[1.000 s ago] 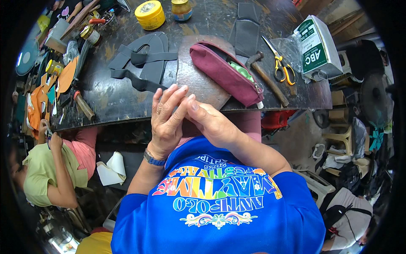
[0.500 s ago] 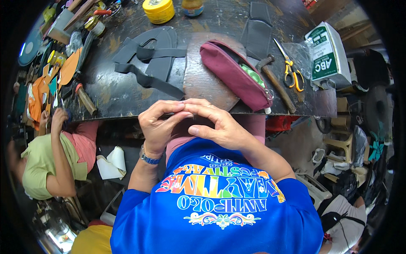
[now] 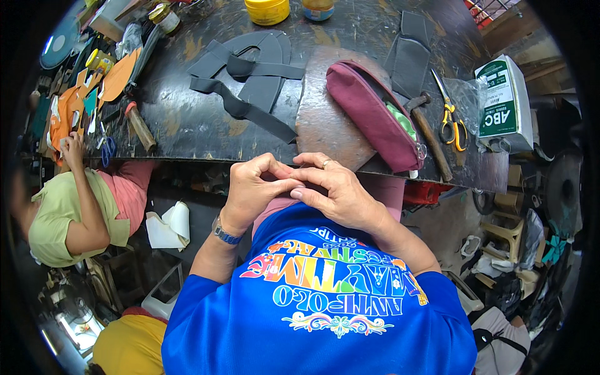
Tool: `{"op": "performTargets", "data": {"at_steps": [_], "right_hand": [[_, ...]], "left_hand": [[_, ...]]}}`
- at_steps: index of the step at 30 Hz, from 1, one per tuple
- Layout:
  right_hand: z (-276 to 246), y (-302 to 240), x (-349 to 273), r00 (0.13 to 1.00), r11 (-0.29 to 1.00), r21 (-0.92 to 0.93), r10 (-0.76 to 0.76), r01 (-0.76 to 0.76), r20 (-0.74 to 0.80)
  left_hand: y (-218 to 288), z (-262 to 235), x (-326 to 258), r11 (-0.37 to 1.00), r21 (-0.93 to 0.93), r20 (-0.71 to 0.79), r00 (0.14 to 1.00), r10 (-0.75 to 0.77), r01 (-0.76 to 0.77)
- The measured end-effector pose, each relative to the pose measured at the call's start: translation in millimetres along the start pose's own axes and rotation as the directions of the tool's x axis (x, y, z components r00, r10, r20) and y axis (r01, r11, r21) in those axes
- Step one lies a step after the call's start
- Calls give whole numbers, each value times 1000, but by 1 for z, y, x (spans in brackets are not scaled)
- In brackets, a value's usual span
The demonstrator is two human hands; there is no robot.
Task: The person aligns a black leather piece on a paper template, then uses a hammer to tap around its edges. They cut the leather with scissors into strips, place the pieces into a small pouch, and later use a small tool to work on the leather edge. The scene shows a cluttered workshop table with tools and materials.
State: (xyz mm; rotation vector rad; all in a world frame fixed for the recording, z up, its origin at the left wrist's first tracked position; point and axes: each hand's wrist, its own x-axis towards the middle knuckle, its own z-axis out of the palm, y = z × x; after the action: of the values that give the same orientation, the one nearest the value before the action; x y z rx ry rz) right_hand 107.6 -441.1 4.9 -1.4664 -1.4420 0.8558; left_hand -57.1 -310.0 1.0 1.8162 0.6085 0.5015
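Two curled hands, left hand (image 3: 253,187) and right hand (image 3: 337,190), fingertips pinched together, contents unclear, near scuffed dark worktable (image 3: 187,125).

Bright, even daylight gives soft shadows; faint sheen lies on the dark worktable (image 3: 187,119). Centre is sharp, while fisheye bending and black vignetting crowd the rim.

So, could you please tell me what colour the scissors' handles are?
Yellow; the scissors show best in the head view, right of the hammer.
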Motion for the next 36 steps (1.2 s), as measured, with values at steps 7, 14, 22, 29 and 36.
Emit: {"op": "performTargets", "data": {"at_steps": [7, 14, 22, 29, 36], "right_hand": [[1, -2, 1, 999, 999, -31, -31, 31, 6], [-5, -11, -2, 998, 1000, -11, 9, -10, -65], [-12, -24, -4, 953, 992, 122, 5, 34, -304], [-65, -19, -20, 808, 999, -42, -50, 32, -588], [-89, -6, -27, 796, 833, -495, -117, -247, -594]], "left_hand": [[-5, -4, 4, 985, 57, 83, 984, 159, -164], [1, -6, 5, 983, 47, 91, 981, 172, -177], [-2, -2, -2, 990, -111, 184, 977, 105, -85], [-14, 14, -7, 958, 17, 257, 927, 272, -286], [13, 24, -11, 998, -41, 310, 949, 60, -50]]}}
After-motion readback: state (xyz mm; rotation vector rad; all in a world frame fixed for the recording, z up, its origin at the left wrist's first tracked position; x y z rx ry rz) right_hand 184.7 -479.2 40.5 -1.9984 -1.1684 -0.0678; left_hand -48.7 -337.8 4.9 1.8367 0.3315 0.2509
